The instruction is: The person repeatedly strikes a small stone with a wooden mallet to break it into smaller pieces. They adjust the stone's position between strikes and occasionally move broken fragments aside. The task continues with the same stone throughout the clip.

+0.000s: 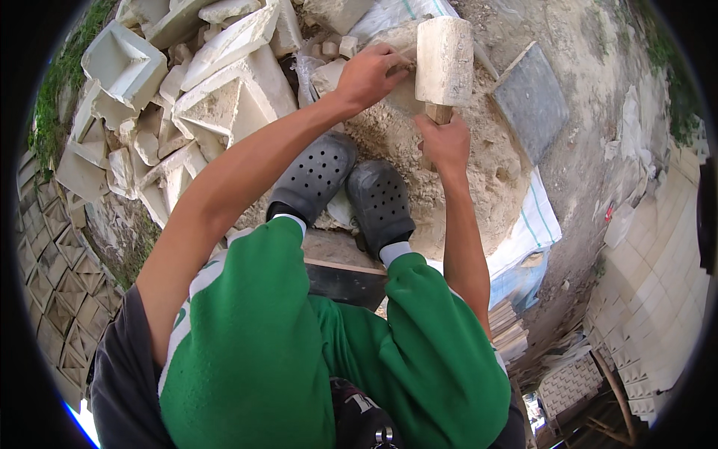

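My right hand (446, 139) grips the wooden handle of a large pale mallet (444, 60), whose blocky head stands above a lump of pale stone (404, 45). On that stone, just left of the mallet head, rests my left hand (368, 73) with its fingers curled over the top. The stone sits on a mound of sandy rubble (449, 172). Between my hands and my green trousers are my two grey perforated clogs (344, 187).
A heap of broken white moulded blocks (179, 90) lies to the left. A dark square slab (532, 101) lies to the right on dusty ground. White sacking (535, 217) spreads under the mound. Stacked pale tiles (658, 269) line the right side, patterned tiles (52, 284) the left.
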Demonstrator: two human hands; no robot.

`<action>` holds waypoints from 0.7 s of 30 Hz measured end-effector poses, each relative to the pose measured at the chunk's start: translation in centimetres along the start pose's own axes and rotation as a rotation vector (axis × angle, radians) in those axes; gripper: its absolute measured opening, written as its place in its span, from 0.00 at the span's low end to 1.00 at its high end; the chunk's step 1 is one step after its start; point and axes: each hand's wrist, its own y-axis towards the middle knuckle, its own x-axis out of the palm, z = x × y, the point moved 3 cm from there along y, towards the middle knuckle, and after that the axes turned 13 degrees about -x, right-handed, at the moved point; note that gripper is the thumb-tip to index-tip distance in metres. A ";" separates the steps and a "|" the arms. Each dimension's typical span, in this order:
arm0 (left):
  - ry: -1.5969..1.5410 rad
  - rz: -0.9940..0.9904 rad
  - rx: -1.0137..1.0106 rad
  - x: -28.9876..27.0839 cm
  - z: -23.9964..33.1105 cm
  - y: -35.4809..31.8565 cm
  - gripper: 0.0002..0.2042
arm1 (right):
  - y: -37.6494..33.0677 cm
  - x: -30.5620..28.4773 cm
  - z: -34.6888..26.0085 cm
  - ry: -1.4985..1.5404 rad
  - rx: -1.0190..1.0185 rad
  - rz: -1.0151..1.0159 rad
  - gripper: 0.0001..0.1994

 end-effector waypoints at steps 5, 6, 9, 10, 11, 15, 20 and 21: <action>0.036 -0.003 -0.034 0.0 -0.2 0.1 0.10 | -0.8 -2.4 -3.1 0.021 0.142 -0.074 0.27; 0.019 0.000 -0.033 0.1 -0.1 0.2 0.09 | -0.8 -2.2 -2.7 0.024 0.109 -0.048 0.25; -0.014 -0.002 -0.040 0.3 0.0 0.3 0.08 | -0.7 -0.3 0.0 -0.052 -0.017 0.022 0.23; -0.014 -0.005 -0.050 0.3 0.0 0.3 0.08 | -0.6 0.3 0.7 -0.136 -0.080 0.036 0.23; -0.011 -0.005 -0.061 0.3 0.0 0.3 0.08 | -0.5 0.7 0.7 -0.218 -0.145 0.048 0.24; 0.006 0.028 -0.011 0.3 -0.1 0.3 0.08 | -0.2 -0.2 0.0 -0.082 -0.070 0.027 0.24; 0.041 0.054 -0.010 0.3 -0.1 0.1 0.08 | -0.3 -0.6 0.8 -0.105 -0.148 0.095 0.23; 0.036 0.040 -0.030 0.3 0.0 0.1 0.08 | -0.2 -0.6 0.6 -0.091 -0.163 0.090 0.23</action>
